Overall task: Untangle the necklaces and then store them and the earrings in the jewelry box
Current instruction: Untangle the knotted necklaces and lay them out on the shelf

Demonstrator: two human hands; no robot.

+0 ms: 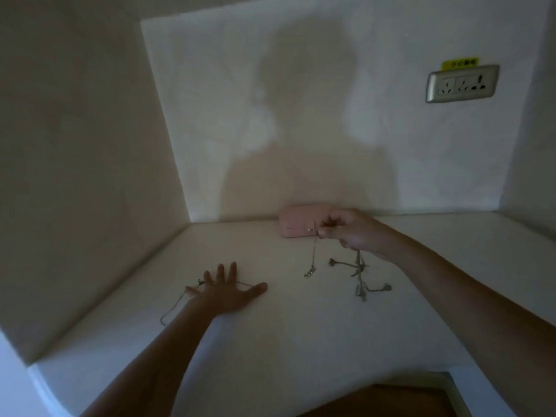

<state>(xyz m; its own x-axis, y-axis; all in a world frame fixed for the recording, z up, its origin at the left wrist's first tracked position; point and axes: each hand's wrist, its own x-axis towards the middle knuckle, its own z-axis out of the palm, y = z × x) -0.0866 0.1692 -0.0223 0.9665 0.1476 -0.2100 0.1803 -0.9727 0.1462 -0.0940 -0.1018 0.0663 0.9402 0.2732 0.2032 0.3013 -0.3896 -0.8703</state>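
A pink jewelry box (296, 224) stands shut against the back wall on the white counter (285, 335). My right hand (350, 231) is raised just in front of it and pinches a thin silver necklace (313, 260) whose end hangs down to the counter. A second strand drops from the same hand into a tangled bunch of chains and earrings (361, 276) lying on the counter. My left hand (227, 291) lies flat with fingers spread, pressing down on another thin chain (176, 307) that trails left toward the wall.
The counter sits in a white alcove with walls at the left, back and right. A wall socket (461, 84) with a yellow label is mounted high on the right. The counter's front edge cuts inward at the lower right, above a brown floor (388, 401).
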